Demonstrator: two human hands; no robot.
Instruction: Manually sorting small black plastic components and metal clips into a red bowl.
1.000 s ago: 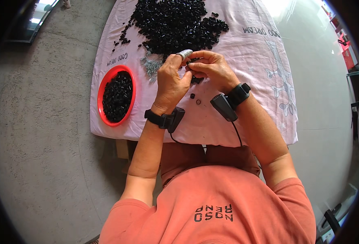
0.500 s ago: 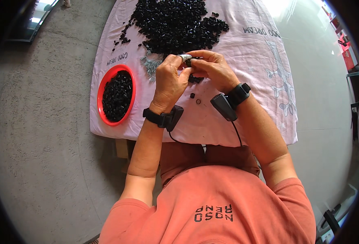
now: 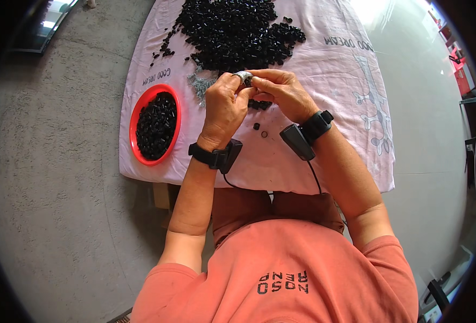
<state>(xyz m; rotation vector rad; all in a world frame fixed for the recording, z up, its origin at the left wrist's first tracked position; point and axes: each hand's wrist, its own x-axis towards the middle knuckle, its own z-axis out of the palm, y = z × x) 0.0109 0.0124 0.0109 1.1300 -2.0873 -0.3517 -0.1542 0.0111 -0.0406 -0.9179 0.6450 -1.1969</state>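
My left hand (image 3: 225, 105) and my right hand (image 3: 289, 94) meet over the cloth-covered table, just in front of a large pile of small black pieces (image 3: 232, 32). Between their pinched fingertips is a small black piece (image 3: 248, 82), partly hidden by the fingers. A silvery-white wrap (image 3: 242, 75) shows at my left index fingertip. Several more black pieces (image 3: 259, 104) lie under the right fingers. Nearer me on the cloth are a single black piece (image 3: 256, 126) and a thin dark ring (image 3: 264, 134).
A red oval basin (image 3: 179, 116) full of black pieces stands at the left of the pink cloth (image 3: 324, 156). Grey-green shreds (image 3: 199, 86) lie beside my left hand. Strapped black devices (image 3: 297, 142) with cables sit on both wrists. A dark screen-like panel (image 3: 41, 32) is at the upper left.
My fingers have shifted slightly around the small black piece, which now shows more between the fingertips. The wrists stay nearly in place.
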